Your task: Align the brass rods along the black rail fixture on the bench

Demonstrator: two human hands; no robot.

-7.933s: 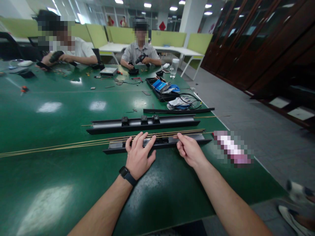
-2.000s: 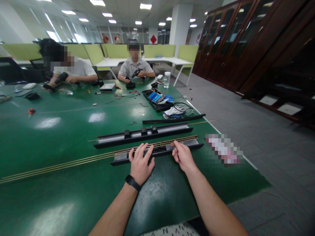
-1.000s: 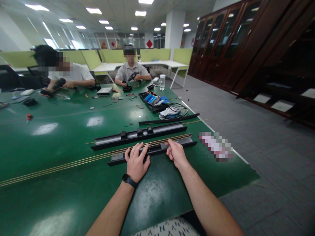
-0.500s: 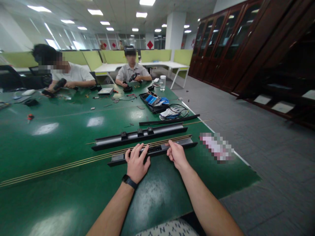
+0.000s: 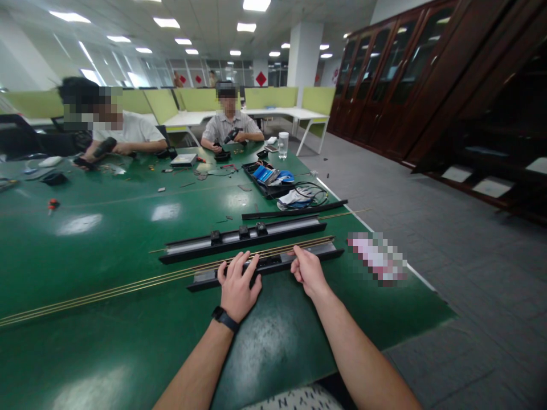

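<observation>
Left hand (image 5: 239, 286) spreads its fingers over rods (image 5: 128, 289) along the near rail (image 5: 276, 267); right hand (image 5: 308, 271) curls, index extended to them, any grip unclear.

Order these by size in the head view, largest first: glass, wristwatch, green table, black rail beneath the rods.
Green table
Black rail
Wristwatch and glass: too alike to rank; the wristwatch is nearer the camera.

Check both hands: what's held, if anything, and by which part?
Left hand lies spread over the thin gold-coloured rods, not closed around them. Right hand is at the rods near their right ends; whether it pinches them can't be told.
</observation>
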